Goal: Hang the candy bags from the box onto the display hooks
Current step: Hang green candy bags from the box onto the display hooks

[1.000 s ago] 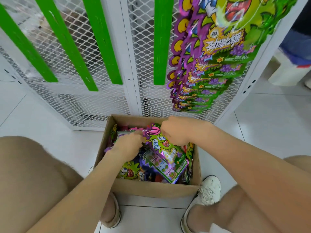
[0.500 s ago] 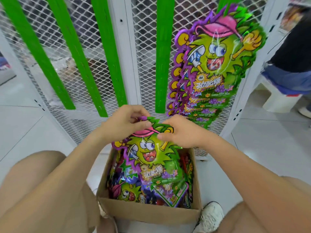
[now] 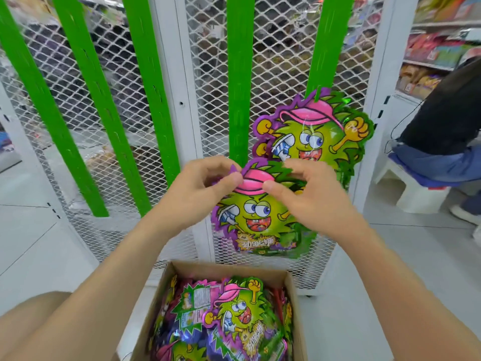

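Note:
A green and purple candy bag [image 3: 257, 214] with a cartoon face and pink cap hangs upright in the air in front of the mesh rack. My left hand [image 3: 197, 188] pinches its top left edge and my right hand [image 3: 309, 196] pinches its top right edge. Just behind and above it, a stack of the same candy bags [image 3: 320, 134] hangs on the rack; the hook itself is hidden. Below, the cardboard box [image 3: 166, 285] on the floor holds several more bags [image 3: 234, 319].
A white mesh rack [image 3: 276, 61] with slanted green slotted strips [image 3: 236, 82] fills the background. A person sits on a white stool [image 3: 419, 191] at the right, with stocked shelves [image 3: 429, 56] behind. My knees flank the box on the white tiled floor.
Both hands took a bag out of the box and raised it from box level to just below the hanging stack. The view tilted upward.

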`<control>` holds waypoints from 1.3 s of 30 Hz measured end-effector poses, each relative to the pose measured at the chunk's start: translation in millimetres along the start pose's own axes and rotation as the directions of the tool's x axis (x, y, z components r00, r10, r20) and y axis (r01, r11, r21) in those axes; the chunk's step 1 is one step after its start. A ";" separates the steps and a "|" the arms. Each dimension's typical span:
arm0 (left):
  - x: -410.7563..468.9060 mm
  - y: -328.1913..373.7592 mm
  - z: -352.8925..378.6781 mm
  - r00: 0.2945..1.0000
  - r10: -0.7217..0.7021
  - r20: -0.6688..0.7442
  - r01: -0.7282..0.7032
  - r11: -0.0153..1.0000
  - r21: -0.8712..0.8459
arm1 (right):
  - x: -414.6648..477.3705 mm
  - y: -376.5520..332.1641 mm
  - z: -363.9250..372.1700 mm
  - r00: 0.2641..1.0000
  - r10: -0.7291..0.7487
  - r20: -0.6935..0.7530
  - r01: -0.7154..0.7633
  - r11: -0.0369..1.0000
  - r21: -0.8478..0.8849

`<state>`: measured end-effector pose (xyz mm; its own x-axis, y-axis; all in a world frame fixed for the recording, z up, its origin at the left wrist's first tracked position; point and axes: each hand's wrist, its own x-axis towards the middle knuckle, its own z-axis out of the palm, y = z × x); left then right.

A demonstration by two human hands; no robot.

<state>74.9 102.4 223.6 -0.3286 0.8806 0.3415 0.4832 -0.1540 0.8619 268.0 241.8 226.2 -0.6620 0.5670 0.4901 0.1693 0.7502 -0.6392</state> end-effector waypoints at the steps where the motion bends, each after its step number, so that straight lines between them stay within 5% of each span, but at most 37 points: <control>1: 8.0 11.6 2.8 0.999 0.035 -0.020 -0.035 0.999 0.025 | 5.6 -2.4 -10.3 0.998 0.017 -0.061 -0.018 1.000 -0.015; 6: 54.8 61.2 21.9 0.979 0.186 -0.084 -0.171 0.972 0.161 | 29.6 -21.4 -63.2 0.975 0.001 -0.224 -0.054 0.971 -0.232; 12: 117.6 102.2 42.0 0.946 0.255 -0.201 -0.217 0.956 0.196 | 63.7 -21.6 -96.6 0.924 -0.021 -0.381 -0.074 0.969 -0.234; 19: 152.4 128.1 53.9 0.956 0.195 -0.219 -0.159 0.972 0.172 | 91.4 -10.3 -100.3 0.781 0.001 -0.625 -0.133 0.978 -0.164; 29: 162.3 132.1 49.7 0.986 0.116 -0.120 -0.106 0.991 0.081 | 105.1 -12.0 -98.5 0.729 -0.034 -0.684 -0.166 0.960 -0.225; 35: 166.7 131.6 42.9 0.997 0.026 -0.067 -0.026 1.000 0.009 | 102.2 -19.8 -98.1 0.771 -0.032 -0.636 -0.150 0.962 -0.230; 39: 161.6 132.2 37.2 0.997 0.064 -0.042 -0.063 0.997 0.034 | 107.9 -18.4 -94.8 0.826 0.047 -0.562 -0.114 0.990 -0.085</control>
<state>115.9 241.0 378.8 -0.3310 0.8490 0.4119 0.5299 -0.1939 0.8256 262.7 321.4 347.0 -0.1287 0.6946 0.7078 0.3050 0.7068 -0.6383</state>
